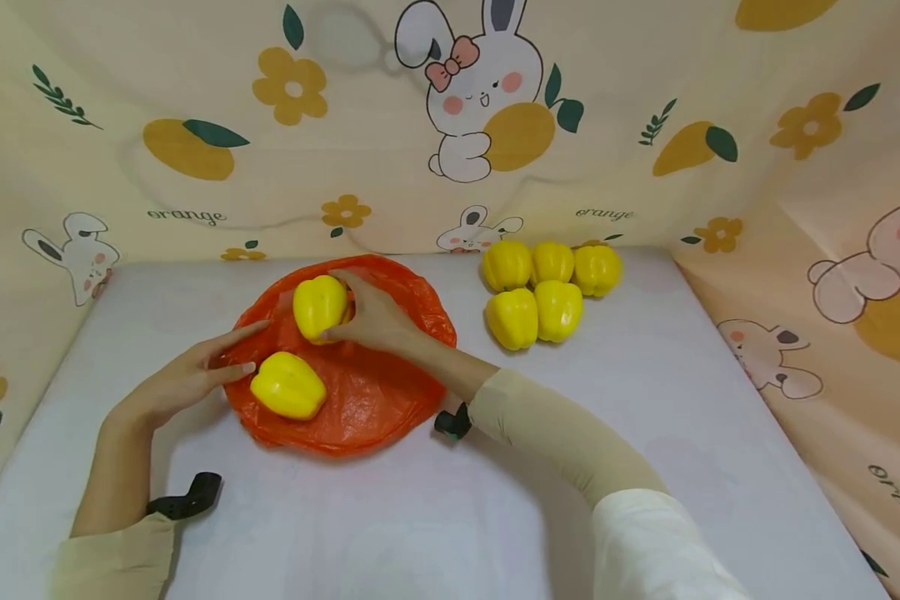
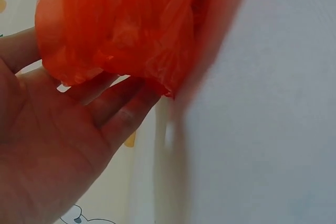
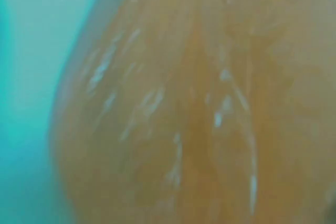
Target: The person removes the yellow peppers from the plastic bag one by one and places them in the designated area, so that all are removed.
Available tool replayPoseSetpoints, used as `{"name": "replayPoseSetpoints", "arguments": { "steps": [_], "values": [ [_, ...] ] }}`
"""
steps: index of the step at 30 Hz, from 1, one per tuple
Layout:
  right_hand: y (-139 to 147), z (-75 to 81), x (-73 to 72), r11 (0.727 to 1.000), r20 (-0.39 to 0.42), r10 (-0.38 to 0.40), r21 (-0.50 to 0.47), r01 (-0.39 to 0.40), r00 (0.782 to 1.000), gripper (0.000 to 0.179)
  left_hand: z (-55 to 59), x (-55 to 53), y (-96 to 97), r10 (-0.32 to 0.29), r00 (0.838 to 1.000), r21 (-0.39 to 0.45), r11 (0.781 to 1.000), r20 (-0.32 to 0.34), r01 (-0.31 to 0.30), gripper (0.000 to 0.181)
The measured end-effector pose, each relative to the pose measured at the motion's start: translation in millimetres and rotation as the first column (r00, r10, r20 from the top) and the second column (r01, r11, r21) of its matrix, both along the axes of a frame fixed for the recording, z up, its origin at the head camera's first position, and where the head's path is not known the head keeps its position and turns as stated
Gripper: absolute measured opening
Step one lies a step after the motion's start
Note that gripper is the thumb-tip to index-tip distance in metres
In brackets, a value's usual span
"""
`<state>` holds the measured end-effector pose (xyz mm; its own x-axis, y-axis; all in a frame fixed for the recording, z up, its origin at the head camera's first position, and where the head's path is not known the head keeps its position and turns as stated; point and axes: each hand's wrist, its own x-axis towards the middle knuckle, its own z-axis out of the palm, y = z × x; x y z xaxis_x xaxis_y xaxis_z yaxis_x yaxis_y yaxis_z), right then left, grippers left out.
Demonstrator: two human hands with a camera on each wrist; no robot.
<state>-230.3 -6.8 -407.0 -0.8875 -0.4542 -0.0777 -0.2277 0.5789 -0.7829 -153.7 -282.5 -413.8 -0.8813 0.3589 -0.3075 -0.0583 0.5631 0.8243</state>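
Observation:
In the head view, my right hand (image 1: pixel 371 317) grips a yellow bell pepper (image 1: pixel 318 307) over the far left part of an open orange-red plastic bag (image 1: pixel 367 408). Thumb and fingers lie on the pepper's right side. A second bell pepper (image 1: pixel 288 386) rests in the bag at its near left. My left hand (image 1: pixel 176 379) is at the bag's left edge, forefinger and thumb extended and spread, the thumb tip beside the second pepper. Bag plastic covers the fingertips of my left hand (image 2: pixel 58 124) in the left wrist view. A blurred, shiny yellowish-brown surface (image 3: pixel 173 103) fills most of the right wrist view.
Several yellow bell peppers (image 1: pixel 536 287) stand grouped on the white table (image 1: pixel 450 533), right of the bag at the back. Patterned cloth (image 1: pixel 615 50) rises behind and beside the table. Black pieces (image 1: pixel 187 496) show at both wrists.

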Motion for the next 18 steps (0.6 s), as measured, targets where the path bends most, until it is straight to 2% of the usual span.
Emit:
{"name": "replayPoseSetpoints", "arguments": {
  "steps": [5,10,18],
  "values": [
    [22,4.7,3.2,0.998,-0.01,-0.001,-0.066,0.001,1.0,0.092,1.9,-1.0,2.3,-0.006,1.0,-0.001,1.0,-0.003,0.006,0.069],
    [39,7.6,4.7,0.998,-0.021,0.005,-0.064,-0.006,1.0,0.093,1.7,-0.2,2.1,-0.001,1.0,-0.014,1.0,-0.002,0.001,0.071],
    [60,11.5,3.8,0.99,-0.045,0.034,-0.135,-0.04,0.998,0.093,0.4,1.9,0.5,0.012,1.0,-0.023,1.0,0.012,-0.012,0.072]
  ]
}}
